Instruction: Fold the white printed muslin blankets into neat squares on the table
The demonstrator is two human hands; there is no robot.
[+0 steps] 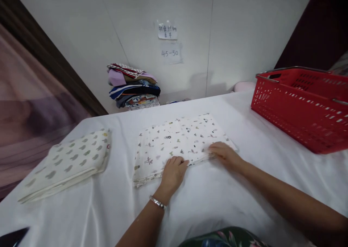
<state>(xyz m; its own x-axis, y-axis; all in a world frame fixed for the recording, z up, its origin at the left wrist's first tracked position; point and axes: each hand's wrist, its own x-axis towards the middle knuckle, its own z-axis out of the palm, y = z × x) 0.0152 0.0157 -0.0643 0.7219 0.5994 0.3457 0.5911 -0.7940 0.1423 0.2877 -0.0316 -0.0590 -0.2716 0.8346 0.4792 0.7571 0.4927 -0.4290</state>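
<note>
A folded white cloth [179, 136] with small printed animals and plants lies flat in the middle of the white-covered table. My left hand [174, 171], with a silver bracelet at the wrist, has its fingers curled over the cloth's near edge. At the near right part of the same edge, my right hand [224, 154] grips the cloth with its fingers together. Both thumbs are partly hidden. To the left rests another folded cloth [73, 158], cream with rows of grey-green shapes, apart from my hands.
A red plastic basket [304, 112] with metal handles stands at the right. Beyond the table's far edge is a stack of folded textiles [134, 87] against the wall. Paper signs [168, 31] hang above. A pinkish curtain [35, 112] borders the left side. A dark object [13, 237] lies at lower left.
</note>
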